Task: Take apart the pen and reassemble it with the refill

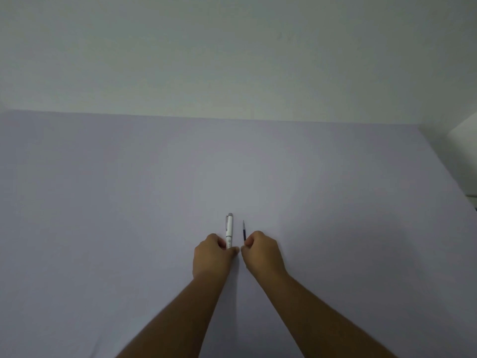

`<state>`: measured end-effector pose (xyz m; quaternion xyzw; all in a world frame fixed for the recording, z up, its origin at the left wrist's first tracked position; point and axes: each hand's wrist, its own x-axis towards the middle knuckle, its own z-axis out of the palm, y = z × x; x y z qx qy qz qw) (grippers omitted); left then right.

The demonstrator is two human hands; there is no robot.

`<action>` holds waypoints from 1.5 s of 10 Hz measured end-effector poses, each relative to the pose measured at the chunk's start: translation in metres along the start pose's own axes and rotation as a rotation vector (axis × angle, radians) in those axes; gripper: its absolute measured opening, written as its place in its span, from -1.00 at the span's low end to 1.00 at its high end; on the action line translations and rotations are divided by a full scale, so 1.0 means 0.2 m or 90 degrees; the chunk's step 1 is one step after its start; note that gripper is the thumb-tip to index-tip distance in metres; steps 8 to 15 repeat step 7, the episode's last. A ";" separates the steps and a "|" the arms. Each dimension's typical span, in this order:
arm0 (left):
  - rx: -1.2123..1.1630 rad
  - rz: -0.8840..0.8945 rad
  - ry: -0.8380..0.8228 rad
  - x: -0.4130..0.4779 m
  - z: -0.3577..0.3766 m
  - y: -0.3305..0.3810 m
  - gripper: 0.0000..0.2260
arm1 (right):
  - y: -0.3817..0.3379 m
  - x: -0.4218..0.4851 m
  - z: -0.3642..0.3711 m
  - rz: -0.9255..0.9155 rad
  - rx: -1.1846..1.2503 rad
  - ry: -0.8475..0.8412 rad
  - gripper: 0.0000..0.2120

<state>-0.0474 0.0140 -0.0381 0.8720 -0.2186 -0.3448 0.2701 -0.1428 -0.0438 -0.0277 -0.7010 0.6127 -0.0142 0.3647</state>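
My left hand (213, 255) is closed around the near end of a white pen (229, 229) with a grey clip end that points away from me. My right hand (262, 253) pinches the near end of a thin dark refill (244, 231), whose tip also points away. Pen and refill lie almost parallel, a small gap between them, low over the pale lilac table (129, 202). The ends inside my fingers are hidden.
The table's far edge meets a plain white wall. A white object (462, 130) stands at the far right corner, with the table's right edge (438, 161) running toward it.
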 end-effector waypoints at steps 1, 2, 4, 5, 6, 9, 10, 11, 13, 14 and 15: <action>0.005 0.006 0.001 0.00 0.00 0.00 -0.76 | 0.00 -0.01 0.00 -0.007 0.004 0.007 -0.88; 0.003 0.007 0.000 0.00 0.00 0.00 -0.75 | 0.01 -0.01 0.01 -0.007 0.011 0.012 -0.90; 0.001 0.017 0.001 0.00 -0.01 0.00 -0.73 | 0.01 -0.01 0.01 -0.003 0.036 0.017 -0.92; 0.009 0.015 -0.006 -0.01 -0.02 0.00 -0.72 | 0.01 -0.02 0.00 0.003 0.044 0.010 -0.92; -0.004 0.020 -0.017 -0.01 -0.03 0.01 -0.69 | 0.01 -0.03 -0.01 -0.002 0.061 0.004 -0.92; 0.001 0.016 -0.016 -0.03 -0.05 0.01 -0.58 | 0.01 -0.03 -0.04 0.003 0.068 0.026 -0.83; 0.001 0.016 -0.016 -0.03 -0.05 0.01 -0.58 | 0.01 -0.03 -0.04 0.003 0.068 0.026 -0.83; 0.001 0.016 -0.016 -0.03 -0.05 0.01 -0.58 | 0.01 -0.03 -0.04 0.003 0.068 0.026 -0.83; 0.001 0.016 -0.016 -0.03 -0.05 0.01 -0.58 | 0.01 -0.03 -0.04 0.003 0.068 0.026 -0.83; 0.001 0.016 -0.016 -0.03 -0.05 0.01 -0.58 | 0.01 -0.03 -0.04 0.003 0.068 0.026 -0.83; 0.001 0.016 -0.016 -0.03 -0.05 0.01 -0.58 | 0.01 -0.03 -0.04 0.003 0.068 0.026 -0.83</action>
